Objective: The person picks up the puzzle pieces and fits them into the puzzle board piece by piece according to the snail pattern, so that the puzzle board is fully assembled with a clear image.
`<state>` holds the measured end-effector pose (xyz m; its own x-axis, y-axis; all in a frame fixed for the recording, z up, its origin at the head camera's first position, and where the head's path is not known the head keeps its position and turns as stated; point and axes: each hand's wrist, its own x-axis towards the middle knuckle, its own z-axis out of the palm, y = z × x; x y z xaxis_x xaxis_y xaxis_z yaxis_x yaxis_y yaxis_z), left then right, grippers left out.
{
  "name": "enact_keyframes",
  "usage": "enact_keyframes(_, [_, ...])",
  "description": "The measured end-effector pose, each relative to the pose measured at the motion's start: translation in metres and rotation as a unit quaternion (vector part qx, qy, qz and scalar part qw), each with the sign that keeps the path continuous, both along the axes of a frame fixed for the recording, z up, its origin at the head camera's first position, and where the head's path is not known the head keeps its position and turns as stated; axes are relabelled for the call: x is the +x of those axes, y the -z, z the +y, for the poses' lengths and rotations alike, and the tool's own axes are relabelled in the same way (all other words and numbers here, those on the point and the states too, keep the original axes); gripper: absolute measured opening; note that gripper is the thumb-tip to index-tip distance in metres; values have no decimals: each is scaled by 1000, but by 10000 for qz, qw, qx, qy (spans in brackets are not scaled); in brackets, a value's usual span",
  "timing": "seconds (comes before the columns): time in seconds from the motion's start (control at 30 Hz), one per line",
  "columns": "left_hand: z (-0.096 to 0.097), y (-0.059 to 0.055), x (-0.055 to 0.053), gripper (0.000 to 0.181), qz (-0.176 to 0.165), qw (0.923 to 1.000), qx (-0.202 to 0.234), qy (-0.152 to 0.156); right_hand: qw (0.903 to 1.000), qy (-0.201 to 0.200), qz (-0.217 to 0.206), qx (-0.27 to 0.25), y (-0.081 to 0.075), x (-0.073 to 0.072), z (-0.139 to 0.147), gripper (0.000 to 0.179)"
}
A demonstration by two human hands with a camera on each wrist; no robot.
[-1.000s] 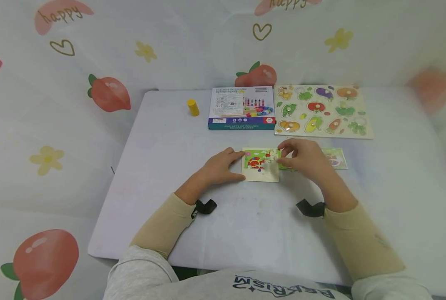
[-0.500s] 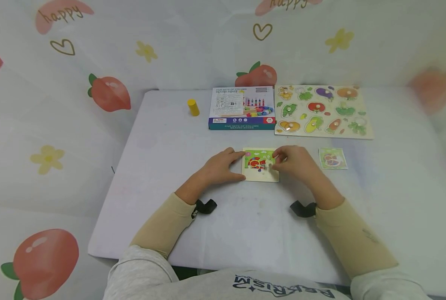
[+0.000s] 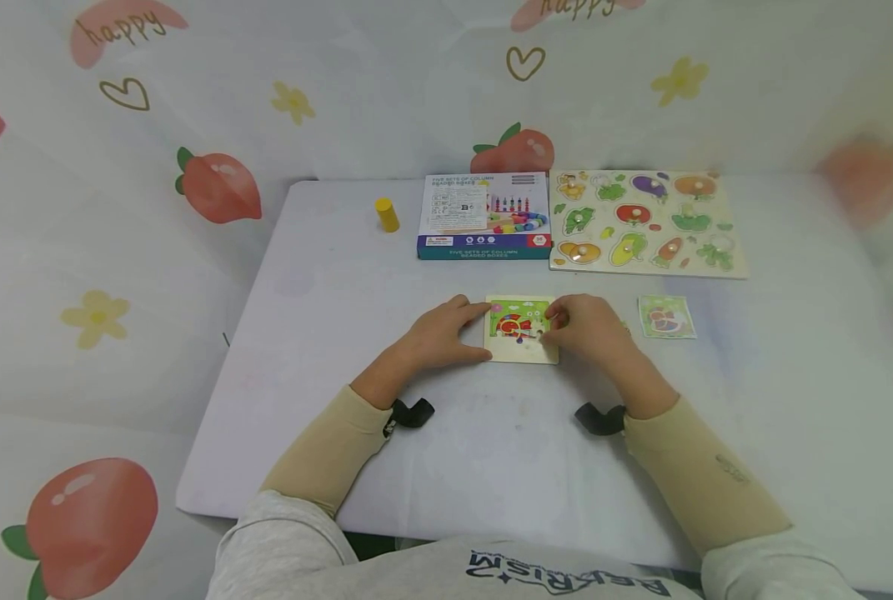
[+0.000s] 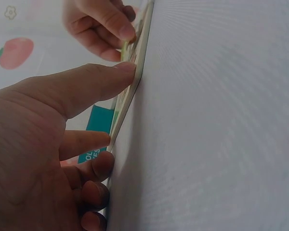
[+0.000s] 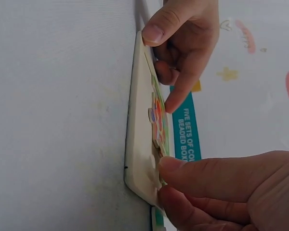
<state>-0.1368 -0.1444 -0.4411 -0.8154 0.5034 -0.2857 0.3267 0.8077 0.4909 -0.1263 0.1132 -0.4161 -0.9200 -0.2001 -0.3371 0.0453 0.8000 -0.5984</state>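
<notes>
A small wooden jigsaw board lies on the table, with a red snail picture assembled in its upper part. At its left edge is my left hand, thumb and forefinger spread apart and touching the board's side. My right hand pinches a jigsaw piece with a pale snail head between thumb and forefinger, right at the picture's right side. The right wrist view shows the thumb close over the board; fingers partly hide the piece.
A small green picture card lies to the right. Behind stand a boxed bead set and a vegetable knob puzzle. A yellow cylinder is at the back left. A green strip shows beside the board.
My right hand has moved left and slightly down with the piece, bringing it against the picture and uncovering the card at right. The left hand has stayed in place.
</notes>
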Motion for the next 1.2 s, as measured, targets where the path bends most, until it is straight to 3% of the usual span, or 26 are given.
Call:
enact_keyframes(0.27, [1, -1, 0, 84, -43, 10000, -2, -52, 9993, -244, 53, 288, 1, -2, 0, 30])
enact_keyframes(0.57, [1, 0, -1, 84, -39, 10000, -27, -55, 9994, -160, 213, 210, 3, 2, 4, 31])
enact_keyframes(0.97, [0, 0, -1, 83, 37, 10000, 1, 81, 9998, -70, -98, 136, 5, 2, 3, 25])
enact_keyframes(1.2, [0, -2, 0, 82, 19, 10000, 7, 77, 9993, -202, 112, 295, 4, 1, 1, 24])
